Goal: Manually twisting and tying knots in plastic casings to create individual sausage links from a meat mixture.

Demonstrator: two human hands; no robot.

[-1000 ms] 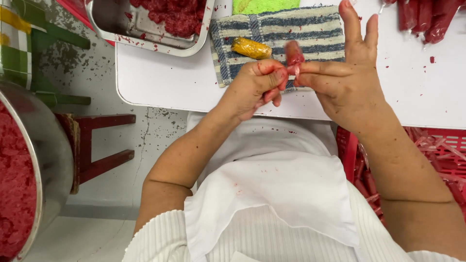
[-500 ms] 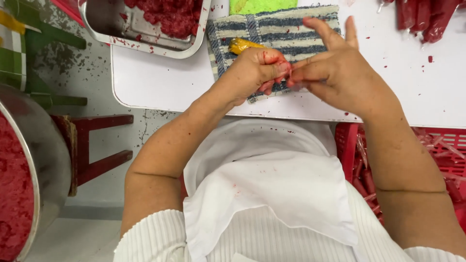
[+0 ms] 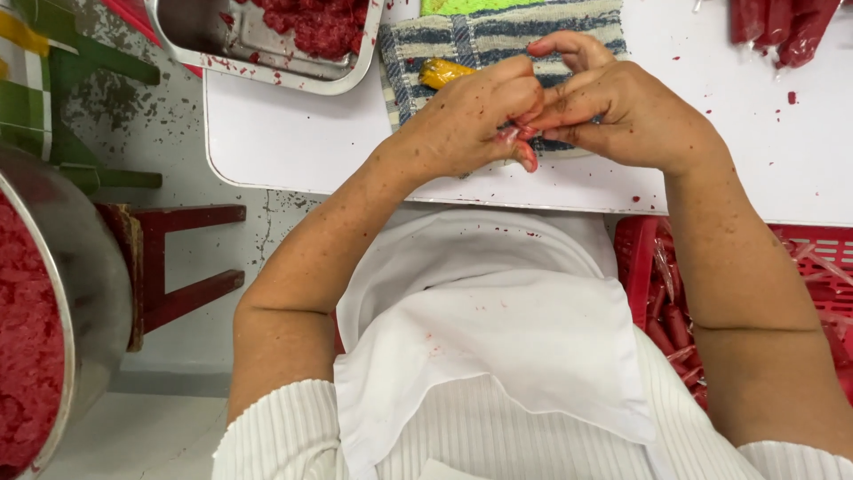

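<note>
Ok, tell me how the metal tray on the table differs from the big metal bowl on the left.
The metal tray is shallow and rectangular with rounded corners; the big metal bowl is deep and round. The tray sits on the white table, while the bowl stands beside the table and nearer the camera. The tray shows bare metal beside its red mince; the bowl looks filled. Both hold red minced stuff.

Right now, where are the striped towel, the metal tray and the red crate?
striped towel (image 3: 498, 36), head view, its bare upper middle.
metal tray (image 3: 267, 76), head view, its near rim.
red crate (image 3: 635, 258), head view, its left wall.
</note>
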